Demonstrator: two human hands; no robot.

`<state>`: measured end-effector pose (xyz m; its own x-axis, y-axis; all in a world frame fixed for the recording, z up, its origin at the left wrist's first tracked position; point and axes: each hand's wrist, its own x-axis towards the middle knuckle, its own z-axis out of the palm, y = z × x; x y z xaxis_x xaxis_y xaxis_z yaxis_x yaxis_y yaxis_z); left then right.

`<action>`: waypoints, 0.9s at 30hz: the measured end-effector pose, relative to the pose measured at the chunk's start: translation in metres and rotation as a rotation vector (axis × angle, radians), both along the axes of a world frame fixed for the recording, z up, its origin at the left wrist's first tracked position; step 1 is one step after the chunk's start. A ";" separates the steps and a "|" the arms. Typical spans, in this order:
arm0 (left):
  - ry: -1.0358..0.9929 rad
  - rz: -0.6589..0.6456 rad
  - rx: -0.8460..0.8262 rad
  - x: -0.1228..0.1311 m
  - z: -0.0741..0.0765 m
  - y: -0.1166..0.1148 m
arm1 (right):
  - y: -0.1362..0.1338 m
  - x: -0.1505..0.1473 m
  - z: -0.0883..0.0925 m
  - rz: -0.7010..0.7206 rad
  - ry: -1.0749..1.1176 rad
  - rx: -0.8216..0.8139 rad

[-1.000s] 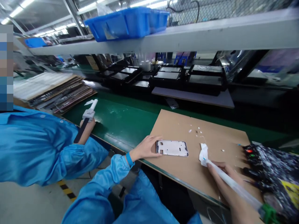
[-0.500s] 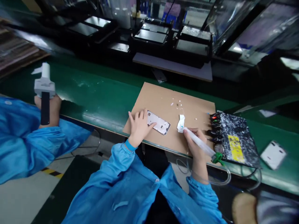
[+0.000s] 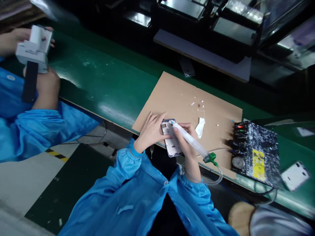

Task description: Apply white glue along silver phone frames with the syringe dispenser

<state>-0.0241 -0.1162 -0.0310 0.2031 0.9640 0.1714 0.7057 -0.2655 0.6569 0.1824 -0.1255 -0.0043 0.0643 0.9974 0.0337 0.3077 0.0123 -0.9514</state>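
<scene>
My left hand (image 3: 153,130) grips the left edge of a silver phone frame (image 3: 174,145), with the thumb across its face. The frame lies tilted at the near edge of a brown cardboard sheet (image 3: 169,95). My right hand (image 3: 187,142) is closed round a translucent syringe (image 3: 193,140) with a green fitting and a clear tube at its rear end. The syringe's blue tip is at the upper part of the frame. A crumpled white wipe (image 3: 200,127) lies on the cardboard, right of my right hand.
A speckled black control box (image 3: 268,144) with knobs and a gauge stands to the right. Beyond it lies another phone part (image 3: 295,176). At the left, a co-worker's hands hold a white tool (image 3: 34,49) and a panel. Small bits dot the cardboard (image 3: 152,108).
The syringe has moved left from the wipe to the phone frame. My left hand now grips the frame, which is turned more upright. The co-worker's second hand has appeared with a panel.
</scene>
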 end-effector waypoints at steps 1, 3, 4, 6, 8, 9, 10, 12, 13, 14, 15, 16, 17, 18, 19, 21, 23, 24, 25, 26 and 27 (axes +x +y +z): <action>-0.006 -0.001 0.012 0.000 0.000 0.000 | 0.001 -0.001 -0.001 0.007 0.006 0.015; -0.021 -0.001 0.042 -0.001 0.001 -0.001 | 0.000 0.000 -0.006 0.032 0.022 0.061; -0.028 -0.003 0.054 -0.001 0.001 -0.001 | 0.000 0.001 -0.008 0.049 0.026 0.084; -0.038 -0.008 0.060 -0.001 0.003 -0.002 | -0.002 0.002 -0.014 0.072 0.019 0.113; -0.038 -0.013 0.045 -0.001 0.004 -0.002 | -0.003 0.002 -0.018 0.069 0.004 0.116; -0.038 -0.016 0.036 -0.001 0.005 -0.002 | -0.003 0.001 -0.019 0.063 0.001 0.113; -0.039 -0.018 0.032 -0.001 0.005 -0.001 | -0.003 0.001 -0.020 0.054 0.000 0.111; -0.042 -0.021 0.034 -0.001 0.006 -0.001 | -0.003 0.000 -0.021 0.049 -0.005 0.099; -0.042 -0.023 0.039 -0.001 0.005 -0.001 | -0.003 0.000 -0.021 0.051 -0.011 0.094; -0.040 -0.024 0.047 -0.001 0.005 -0.001 | -0.002 0.000 -0.021 0.053 -0.017 0.091; -0.038 -0.024 0.054 -0.001 0.004 -0.001 | -0.002 0.000 -0.021 0.054 -0.021 0.088; -0.036 -0.023 0.060 0.000 0.004 -0.001 | -0.002 0.000 -0.021 0.055 -0.025 0.086; -0.035 -0.021 0.066 0.000 0.003 -0.002 | -0.002 0.000 -0.021 0.056 -0.028 0.085; -0.037 -0.017 0.070 0.000 0.002 -0.002 | -0.002 0.001 -0.021 0.055 -0.033 0.085; -0.040 -0.014 0.073 0.000 0.002 -0.002 | -0.002 0.001 -0.021 0.054 -0.043 0.084; -0.048 -0.011 0.075 0.000 0.002 -0.002 | -0.002 0.001 -0.021 0.054 -0.067 0.090; -0.051 -0.012 0.080 0.001 0.001 -0.002 | -0.001 0.000 -0.021 0.057 -0.080 0.104; -0.049 -0.014 0.084 0.001 0.001 -0.002 | -0.001 0.000 -0.020 0.061 -0.080 0.110; -0.047 -0.015 0.090 0.001 0.001 -0.002 | -0.001 0.000 -0.020 0.065 -0.077 0.116; -0.044 -0.016 0.094 0.001 0.001 -0.002 | -0.001 -0.001 -0.020 0.068 -0.073 0.122; -0.041 -0.016 0.097 0.001 0.001 -0.002 | -0.001 -0.001 -0.019 0.070 -0.071 0.126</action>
